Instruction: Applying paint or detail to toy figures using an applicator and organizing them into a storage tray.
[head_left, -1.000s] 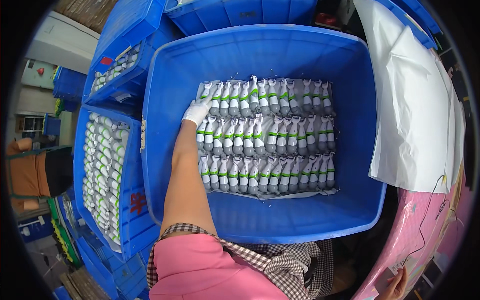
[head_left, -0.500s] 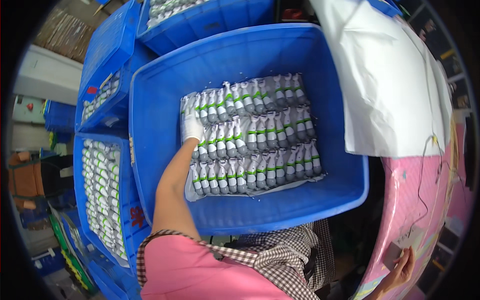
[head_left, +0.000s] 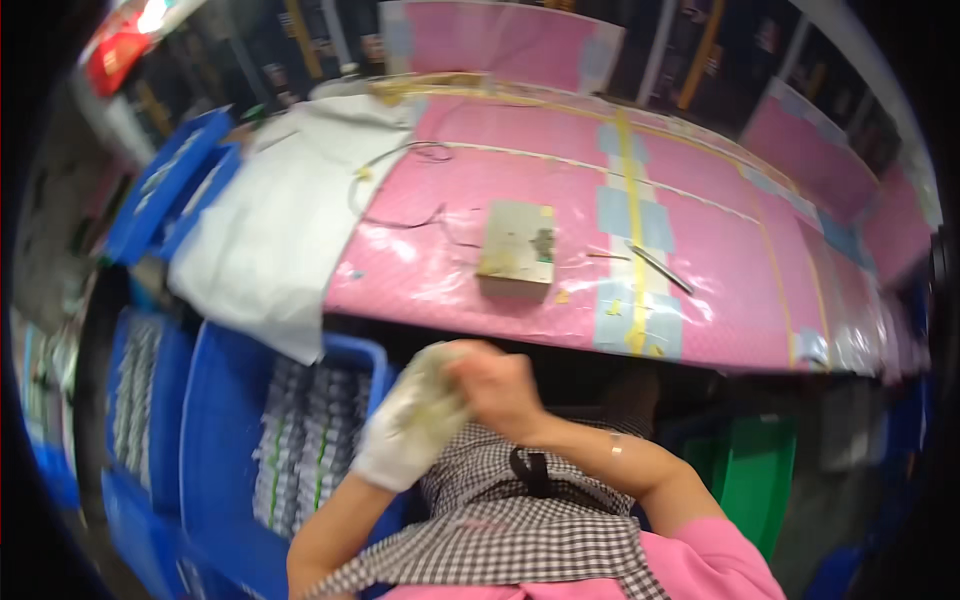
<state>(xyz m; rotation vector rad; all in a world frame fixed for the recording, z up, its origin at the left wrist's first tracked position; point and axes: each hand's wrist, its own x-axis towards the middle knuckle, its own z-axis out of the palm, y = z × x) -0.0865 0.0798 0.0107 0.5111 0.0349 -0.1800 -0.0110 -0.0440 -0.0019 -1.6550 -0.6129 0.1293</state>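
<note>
Pink desk [head_left: 700, 260]: covered in pink sheeting with tape strips, so the work surface is padded; a small worn block [head_left: 517, 250] and a thin metal tool [head_left: 660, 268] lie on it.
Left hand [head_left: 410, 430]: wears a white glove, raised in front of the chest.
Right hand [head_left: 500, 390]: bare, touching the glove, fingers curled on its fabric; blur hides whether they pinch it.
Blue crate [head_left: 215, 440]: low at the left, rows of packed pieces [head_left: 310, 440] inside, within reach.
White sheet [head_left: 270, 230]: draped over the desk edge.

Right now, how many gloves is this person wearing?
1. The white glove covers the left hand, held in front of the checked apron. The right hand is bare and touches the glove.
</note>
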